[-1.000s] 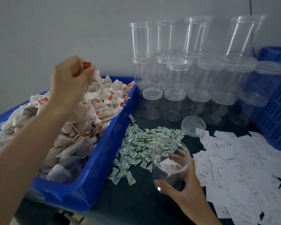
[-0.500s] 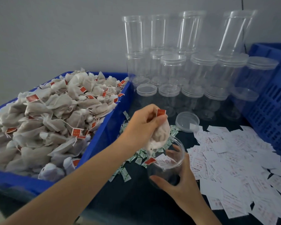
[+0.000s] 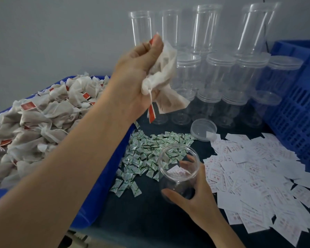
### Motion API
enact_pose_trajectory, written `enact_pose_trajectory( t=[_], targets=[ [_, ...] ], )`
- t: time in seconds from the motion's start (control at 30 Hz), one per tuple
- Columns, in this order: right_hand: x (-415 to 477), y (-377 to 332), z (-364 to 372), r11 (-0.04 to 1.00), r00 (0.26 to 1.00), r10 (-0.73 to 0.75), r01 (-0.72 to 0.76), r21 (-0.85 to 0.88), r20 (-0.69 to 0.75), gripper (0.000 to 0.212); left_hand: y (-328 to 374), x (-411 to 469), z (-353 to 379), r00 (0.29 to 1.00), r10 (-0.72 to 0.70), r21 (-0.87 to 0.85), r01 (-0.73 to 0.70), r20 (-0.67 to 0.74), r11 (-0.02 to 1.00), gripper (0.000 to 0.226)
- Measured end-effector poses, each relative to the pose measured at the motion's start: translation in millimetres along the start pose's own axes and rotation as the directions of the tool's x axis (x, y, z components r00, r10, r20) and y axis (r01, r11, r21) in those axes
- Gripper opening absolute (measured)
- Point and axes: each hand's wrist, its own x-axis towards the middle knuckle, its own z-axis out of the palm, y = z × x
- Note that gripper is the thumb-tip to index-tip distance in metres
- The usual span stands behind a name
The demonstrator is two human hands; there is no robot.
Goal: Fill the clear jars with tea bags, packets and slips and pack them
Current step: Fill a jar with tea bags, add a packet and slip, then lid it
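Early in fill, by look of it. Open jar (image 3: 177, 183) at 6 o'clock on table (image 3: 150, 222) holds one slip (image 3: 175, 171). No tea bags inside yet, and can't tell whether a packet is in it. Lid (image 3: 203, 129) lies off, at 1 o'clock of jar. Empty jars (image 3: 218, 72) stacked at 12 o'clock, all left to do.

Your left hand (image 3: 136, 68) is high above jar, toward 11 o'clock, fingers clenched round bunch of tea bags (image 3: 166, 83), red tag dangling. Your right hand (image 3: 193, 196) wraps jar from 5 o'clock side, thumb and fingers grasping its wall.

A blue slotted crate (image 3: 293, 113) — seemingly plastic — stands by the grey wall (image 3: 52, 33).
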Motion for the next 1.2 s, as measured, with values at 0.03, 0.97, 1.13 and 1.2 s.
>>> enact_pose_trajectory(
  t=[0.03, 0.97, 1.13, 1.2],
  targets=[
    [0.1, 0.2, -0.3, 1.000, 1.000, 0.004, -0.004, -0.004, 0.001, 0.101, 3.2, 0.0, 3.7, 0.999, -0.006, -0.012, 0.007, 0.033, 1.000, 0.015],
    [-0.2, -1.3, -0.7, 0.999, 1.000, -0.027, 0.027, -0.029, -0.002, 0.100, -78.0, -33.8, -27.8, 0.927, -0.373, 0.213, 0.373, -0.046, 0.903, 0.014],
    [0.3, -2.5, -0.1, 0.999, 0.999, -0.037, 0.037, -0.013, -0.003, 0.098, -73.1, -30.3, -33.0, 0.928, -0.369, 0.033, 0.371, -0.042, 0.928, 0.030],
    [-0.1, -2.2, 0.1, 0.999, 0.999, -0.037, 0.037, -0.013, -0.006, 0.099, -73.2, -31.2, -33.0, 0.930, -0.366, 0.124, 0.361, 0.020, 0.924, 0.028]
  ],
)
